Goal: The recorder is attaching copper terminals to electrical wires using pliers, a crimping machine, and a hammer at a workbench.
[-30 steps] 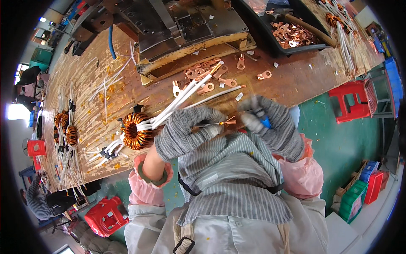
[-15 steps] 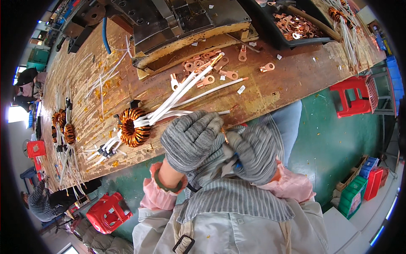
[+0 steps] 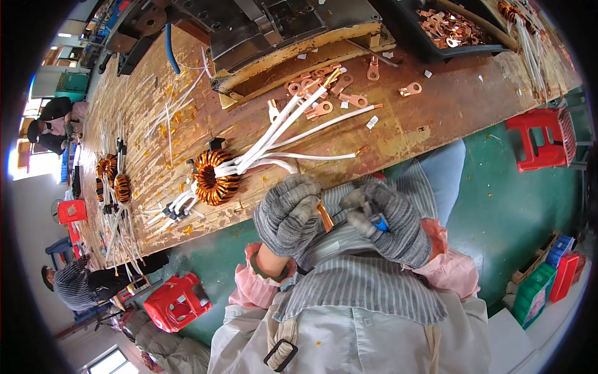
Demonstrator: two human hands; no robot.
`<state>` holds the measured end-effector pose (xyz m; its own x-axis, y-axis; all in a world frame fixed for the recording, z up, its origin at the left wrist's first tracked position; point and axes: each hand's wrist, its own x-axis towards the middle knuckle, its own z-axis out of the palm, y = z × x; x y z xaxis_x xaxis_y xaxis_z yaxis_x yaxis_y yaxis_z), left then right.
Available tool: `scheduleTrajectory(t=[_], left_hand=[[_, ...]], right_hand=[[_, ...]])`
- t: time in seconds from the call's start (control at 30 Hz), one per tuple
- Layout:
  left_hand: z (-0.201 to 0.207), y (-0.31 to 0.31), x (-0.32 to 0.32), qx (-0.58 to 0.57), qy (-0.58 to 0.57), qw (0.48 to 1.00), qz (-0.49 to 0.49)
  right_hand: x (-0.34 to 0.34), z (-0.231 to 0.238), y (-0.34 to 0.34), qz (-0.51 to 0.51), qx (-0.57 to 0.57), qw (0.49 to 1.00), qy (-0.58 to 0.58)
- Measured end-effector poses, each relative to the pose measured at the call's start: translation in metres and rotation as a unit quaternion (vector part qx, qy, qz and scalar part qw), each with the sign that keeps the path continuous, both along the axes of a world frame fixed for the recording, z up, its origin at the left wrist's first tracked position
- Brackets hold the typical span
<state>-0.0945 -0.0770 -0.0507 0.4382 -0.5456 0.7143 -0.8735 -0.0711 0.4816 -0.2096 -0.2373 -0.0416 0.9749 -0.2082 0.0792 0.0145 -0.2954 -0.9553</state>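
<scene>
Both my hands wear grey knit gloves and are held close to my striped apron, below the bench edge. My left hand is closed around a white-sleeved wire ending in a copper lug that sticks out toward the right hand. A blue-handled tool is gripped in my right hand, just right of the lug. The wire leads back to a copper-wound ring coil lying on the wooden workbench, with several more white leads fanning from it.
Loose copper lugs lie near a metal press at the bench's back. A black tray of lugs is at upper right. More coils sit far left. Red stools stand on the green floor. Other people work at left.
My hands have dropped from the bench edge toward my lap and drawn apart slightly; the lug end now shows between them. The coil and its leads stay on the bench.
</scene>
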Motion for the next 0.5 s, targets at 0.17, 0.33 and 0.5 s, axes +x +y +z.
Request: scheduleTrajectory(t=[0.17,0.33,0.5], left_hand=[[0.001,0.0,-0.004,0.017,-0.001,1.0,0.007],[0.003,-0.002,-0.002,0.079,-0.039,0.996,-0.003],[0.0,-0.01,0.005,0.13,-0.091,0.987,-0.035]], right_hand=[[-0.003,0.006,0.019,0.023,0.181,0.983,0.002],[0.0,0.001,0.0,0.065,0.195,0.977,0.049],[0.0,-0.015,0.0,-0.012,0.159,0.986,0.038]])
